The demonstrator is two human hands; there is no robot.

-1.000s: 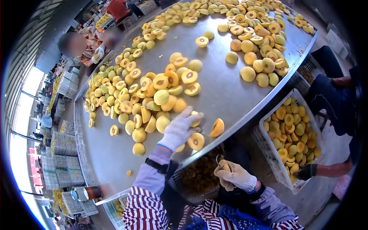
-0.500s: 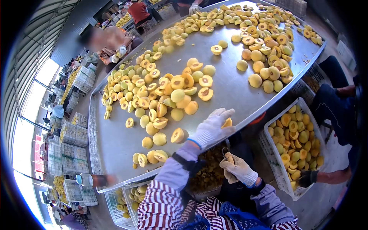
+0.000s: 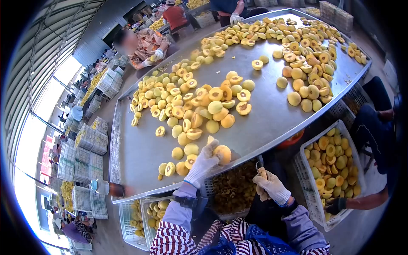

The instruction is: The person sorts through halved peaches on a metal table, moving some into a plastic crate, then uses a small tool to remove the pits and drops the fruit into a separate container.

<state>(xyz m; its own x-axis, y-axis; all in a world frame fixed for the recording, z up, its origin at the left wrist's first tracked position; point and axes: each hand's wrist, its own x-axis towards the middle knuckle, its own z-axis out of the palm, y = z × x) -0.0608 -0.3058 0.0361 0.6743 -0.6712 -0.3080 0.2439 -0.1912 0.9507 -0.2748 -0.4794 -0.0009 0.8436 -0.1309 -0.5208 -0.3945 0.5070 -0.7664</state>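
Note:
My left hand [image 3: 203, 165], in a white knit glove, is closed around a yellow peach half [image 3: 222, 154] just above the near edge of the metal table [image 3: 263, 123]. A small yellow piece of fruit [image 3: 210, 139] shows at its fingertips. My right hand [image 3: 270, 186], gloved as well, grips a pitting tool [image 3: 262, 172] by its wooden handle, with the curved metal end pointing up. Loose peach halves [image 3: 187, 123] lie heaped on the table beyond my left hand. Below the edge, between my hands, sits a crate of brown scraps [image 3: 233, 187].
A white crate of peach halves [image 3: 331, 161] stands at the right, with a person's dark-gloved hand [image 3: 335, 206] on it. More crates [image 3: 144, 212] are under the near left edge. A jar [image 3: 106, 188] stands at the table's left corner. Other people [image 3: 144, 49] sit across the table.
My left hand has moved left and nearer along the table edge, and the peach half in it now shows clearly. My right hand still holds the tool. The view has shifted slightly.

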